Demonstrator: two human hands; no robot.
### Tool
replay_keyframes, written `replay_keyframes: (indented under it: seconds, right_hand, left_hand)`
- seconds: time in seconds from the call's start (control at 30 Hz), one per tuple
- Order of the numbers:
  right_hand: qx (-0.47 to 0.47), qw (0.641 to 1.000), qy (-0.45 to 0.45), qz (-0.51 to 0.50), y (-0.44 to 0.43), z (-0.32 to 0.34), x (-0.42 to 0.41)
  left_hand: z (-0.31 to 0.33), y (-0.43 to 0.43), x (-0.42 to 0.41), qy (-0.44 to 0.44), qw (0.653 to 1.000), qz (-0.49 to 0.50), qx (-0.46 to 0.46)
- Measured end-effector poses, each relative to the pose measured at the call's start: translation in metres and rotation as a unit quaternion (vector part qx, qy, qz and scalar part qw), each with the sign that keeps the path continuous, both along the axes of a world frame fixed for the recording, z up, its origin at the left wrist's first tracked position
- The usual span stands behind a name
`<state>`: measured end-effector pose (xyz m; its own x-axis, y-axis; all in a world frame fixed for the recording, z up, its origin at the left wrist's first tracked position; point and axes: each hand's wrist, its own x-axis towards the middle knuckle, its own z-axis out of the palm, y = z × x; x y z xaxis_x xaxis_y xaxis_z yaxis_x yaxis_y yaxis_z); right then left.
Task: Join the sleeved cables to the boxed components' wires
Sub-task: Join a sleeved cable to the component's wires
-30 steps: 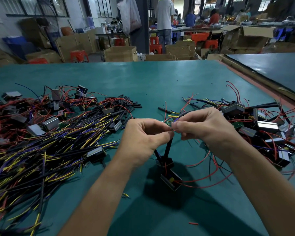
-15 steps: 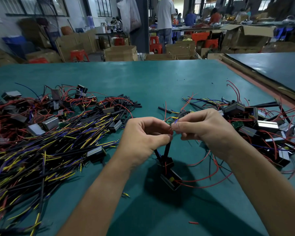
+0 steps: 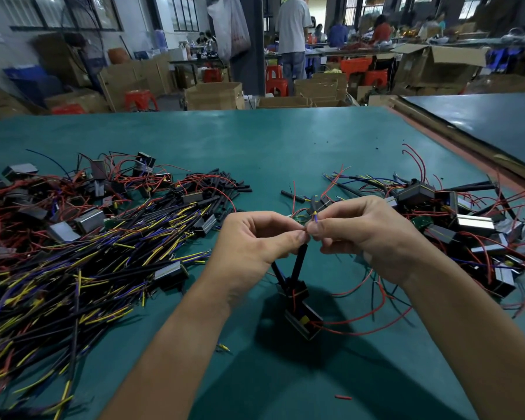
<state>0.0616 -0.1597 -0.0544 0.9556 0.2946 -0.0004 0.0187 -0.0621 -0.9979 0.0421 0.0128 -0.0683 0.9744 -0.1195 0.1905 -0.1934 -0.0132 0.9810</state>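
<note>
Pinching thin wire ends [image 3: 315,219] between fingers [image 3: 297,237], the left hand [image 3: 255,241] and right hand [image 3: 367,237] meet above a black box [image 3: 303,322] on the table [image 3: 255,140]. Sleeved cables [image 3: 73,268] heap at nine o'clock, boxes [image 3: 467,228] at three; much likely remains.

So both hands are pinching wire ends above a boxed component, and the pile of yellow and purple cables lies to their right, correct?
No: the head view shows the pile of yellow and purple cables to their left. The left hand and right hand do pinch wire ends above the boxed component.
</note>
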Motion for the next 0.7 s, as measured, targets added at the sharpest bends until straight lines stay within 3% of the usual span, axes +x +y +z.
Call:
replay_keyframes:
  seconds: [0.27,0.47,0.7]
  right_hand:
    - [-0.034,0.999,0.009,0.019,-0.0030,0.0004,0.0006]
    - [0.018,0.994,0.082,0.075,-0.0070,0.0015,0.0013]
    - [0.037,0.993,0.086,0.073,-0.0020,-0.0028,0.0023]
  left_hand:
    - [0.0003,-0.0013,0.0007,-0.020,0.999,0.035,0.015]
    - [-0.0001,-0.0019,-0.0002,-0.031,0.999,0.037,0.014]
    - [0.0014,-0.0022,-0.0032,-0.031,1.000,-0.003,0.001]
